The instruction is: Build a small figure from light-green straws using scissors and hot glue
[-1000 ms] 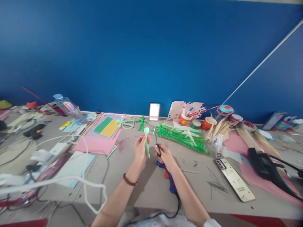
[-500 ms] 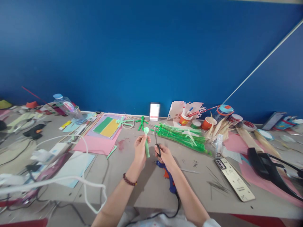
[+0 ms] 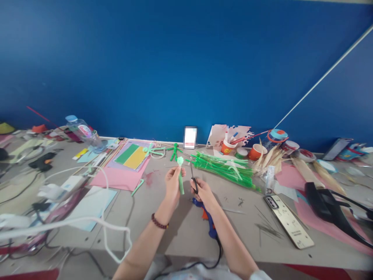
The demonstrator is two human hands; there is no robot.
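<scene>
My left hand (image 3: 173, 182) is closed round a pale green stick-like craft piece (image 3: 181, 175) with a rounded top, held upright above the grey table (image 3: 180, 229). Just to its right, my right hand (image 3: 203, 190) grips small black scissors (image 3: 193, 178), their blades pointing up beside the green piece. Under my right wrist lies a blue glue gun (image 3: 207, 218) with its black cable. A small dark green wire figure (image 3: 175, 151) lies behind my hands near the wall.
A pile of green straws (image 3: 224, 166) lies right of my hands. Cups (image 3: 256, 151), dried husks (image 3: 272, 157), a phone (image 3: 288, 221) and a black bag (image 3: 329, 206) sit further right. Coloured paper sheets (image 3: 128, 163), a water bottle (image 3: 83, 132) and white cables (image 3: 87, 221) fill the left.
</scene>
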